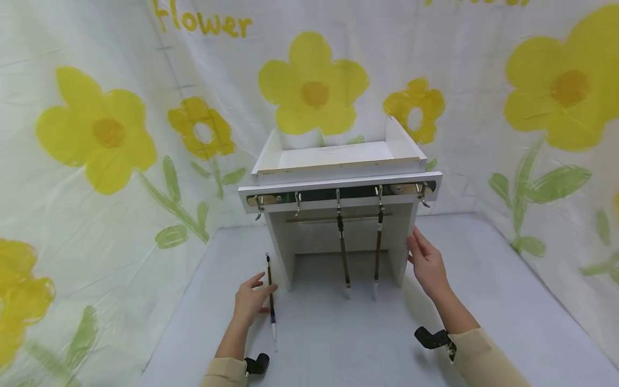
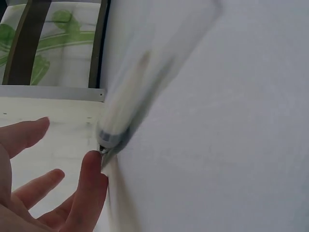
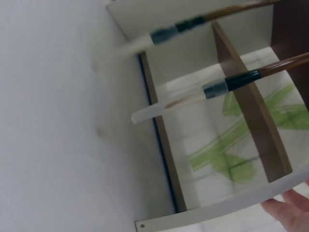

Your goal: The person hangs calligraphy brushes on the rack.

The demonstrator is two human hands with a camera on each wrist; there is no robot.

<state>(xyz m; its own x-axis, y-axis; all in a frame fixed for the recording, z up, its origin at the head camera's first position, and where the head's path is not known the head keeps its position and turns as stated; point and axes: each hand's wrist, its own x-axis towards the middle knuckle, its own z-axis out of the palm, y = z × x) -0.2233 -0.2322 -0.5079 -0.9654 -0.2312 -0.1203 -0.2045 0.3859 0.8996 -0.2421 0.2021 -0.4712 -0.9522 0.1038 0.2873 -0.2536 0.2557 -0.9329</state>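
My left hand (image 1: 249,301) is beside a calligraphy brush (image 1: 272,316), its fingers spread and one overlapping the shaft in the head view. In the left wrist view, the pale bristles of that brush (image 2: 120,108) show inside a clear cap, right at a fingertip. My right hand (image 1: 427,263) touches the outer face of the right side panel (image 1: 405,250) of a white rack (image 1: 338,180). Two more capped brushes hang from hooks, a middle one (image 1: 344,252) and one (image 1: 378,247) to its right; both show in the right wrist view.
A metal hook strip (image 1: 314,194) runs along the rack's front, with bare hooks at the left and a bare hook (image 1: 423,194) at the right end. An open tray (image 1: 338,155) forms its top. Behind hangs a white cloth (image 1: 348,32) painted with yellow flowers.
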